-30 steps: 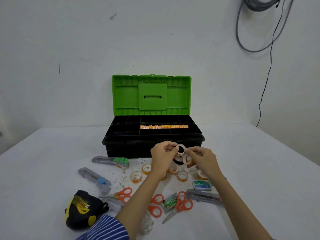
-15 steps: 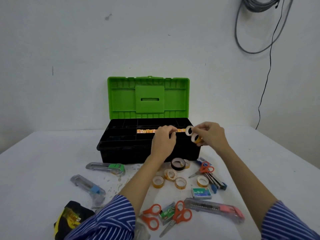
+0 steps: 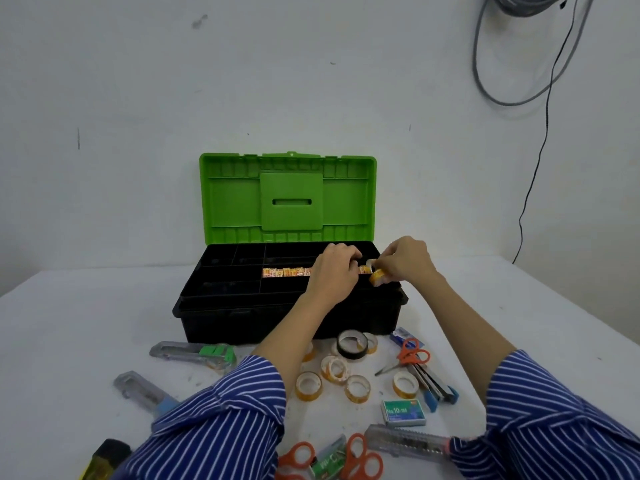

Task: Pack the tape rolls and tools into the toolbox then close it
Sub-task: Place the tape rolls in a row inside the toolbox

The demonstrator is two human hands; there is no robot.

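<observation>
My left hand curls over the open black toolbox with green lid, fingertips at the orange row of tape rolls in its tray; whether it grips, I cannot tell. My right hand pinches two small yellowish tape rolls beside it.

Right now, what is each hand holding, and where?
Right hand pinches tape rolls by their rims over the toolbox. Left hand is curled at the tray; its hold is hidden.
</observation>
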